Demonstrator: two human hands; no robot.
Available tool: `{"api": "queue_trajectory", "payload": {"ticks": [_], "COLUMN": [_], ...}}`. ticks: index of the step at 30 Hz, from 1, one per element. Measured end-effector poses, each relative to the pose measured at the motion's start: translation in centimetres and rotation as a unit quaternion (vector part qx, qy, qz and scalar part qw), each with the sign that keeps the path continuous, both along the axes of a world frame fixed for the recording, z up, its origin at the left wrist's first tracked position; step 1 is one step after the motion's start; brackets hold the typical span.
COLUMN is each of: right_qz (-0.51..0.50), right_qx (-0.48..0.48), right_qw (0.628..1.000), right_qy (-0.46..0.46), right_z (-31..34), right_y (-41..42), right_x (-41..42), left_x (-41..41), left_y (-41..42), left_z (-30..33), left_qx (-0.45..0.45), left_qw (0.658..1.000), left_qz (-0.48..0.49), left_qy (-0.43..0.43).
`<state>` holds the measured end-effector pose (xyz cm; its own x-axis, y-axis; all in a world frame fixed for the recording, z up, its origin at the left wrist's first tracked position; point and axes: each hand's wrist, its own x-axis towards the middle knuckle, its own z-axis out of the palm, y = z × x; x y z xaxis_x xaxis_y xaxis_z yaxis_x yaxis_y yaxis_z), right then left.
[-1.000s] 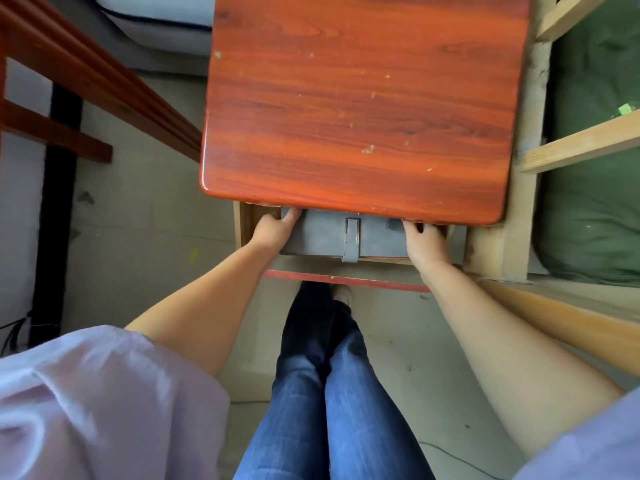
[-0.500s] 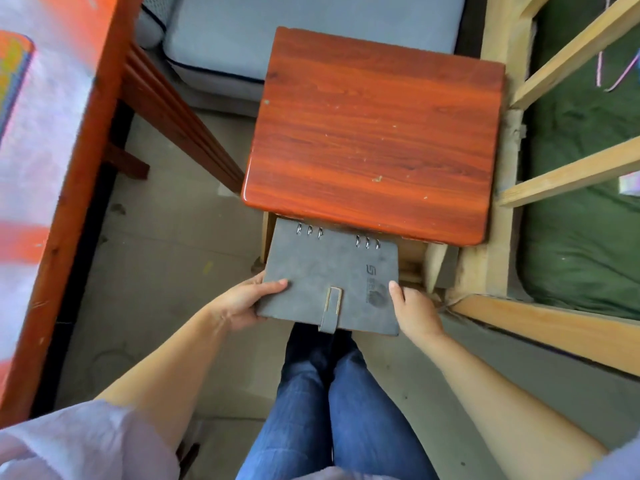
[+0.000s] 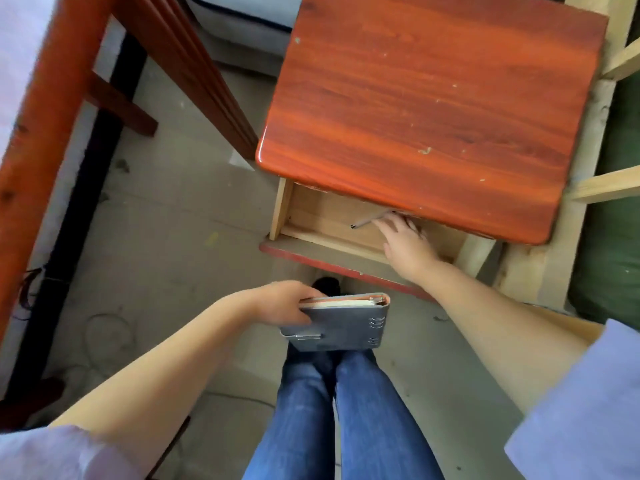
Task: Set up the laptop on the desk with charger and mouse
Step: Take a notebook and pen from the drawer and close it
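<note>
Left hand (image 3: 280, 303) is clamped on the edge of a grey ring-bound notebook (image 3: 337, 323), held low above the knees, spine to the right, strap clasp facing up, pages edged orange. Right hand (image 3: 403, 242) reaches into the open drawer (image 3: 322, 220) under the red-brown tabletop (image 3: 433, 105), fingers loosely spread beside a dark pen (image 3: 369, 220); contact unclear.

The nightstand top (image 3: 433, 109) is glossy orange-red with darker streaked wood grain and a few pale specks; its open drawer (image 3: 325, 220) is pale bare wood inside, with a dull red front edge. The ring notebook (image 3: 341, 329) has a grey cover, cream page edges and an orange lining. The jeans (image 3: 332, 420) are mid blue, the sleeves (image 3: 581, 410) pale lilac
</note>
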<state>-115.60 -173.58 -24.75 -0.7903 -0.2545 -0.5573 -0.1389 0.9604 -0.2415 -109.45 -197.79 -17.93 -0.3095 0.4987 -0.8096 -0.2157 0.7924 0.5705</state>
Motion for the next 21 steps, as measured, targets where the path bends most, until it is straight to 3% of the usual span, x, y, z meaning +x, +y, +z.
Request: {"api": "queue_trajectory", "payload": {"ticks": [4, 7, 14, 21], "right_qz": [0.029, 0.011, 0.056, 0.104], "right_qx": [0.052, 0.070, 0.066, 0.144], "right_qw": [0.997, 0.996, 0.994, 0.982], "right_qy": [0.053, 0.051, 0.069, 0.058], "right_z": [-1.6, -2.5, -2.3, -3.1], "right_y": [-1.4, -1.0, 0.8, 3.2], "right_x": [-0.8, -1.7, -1.0, -0.4], "left_x": [0.7, 1.0, 1.8, 3.1], "left_y": [2.3, 2.5, 1.9, 1.6], "left_z": [-2.1, -3.2, -2.0, -2.2], "left_qx": [-0.020, -0.023, -0.041, -0.035], "left_qw": [0.989, 0.981, 0.984, 0.982], "left_qz": [-0.092, -0.096, -0.087, -0.104], "left_qy": [0.111, 0.166, 0.151, 0.151]}}
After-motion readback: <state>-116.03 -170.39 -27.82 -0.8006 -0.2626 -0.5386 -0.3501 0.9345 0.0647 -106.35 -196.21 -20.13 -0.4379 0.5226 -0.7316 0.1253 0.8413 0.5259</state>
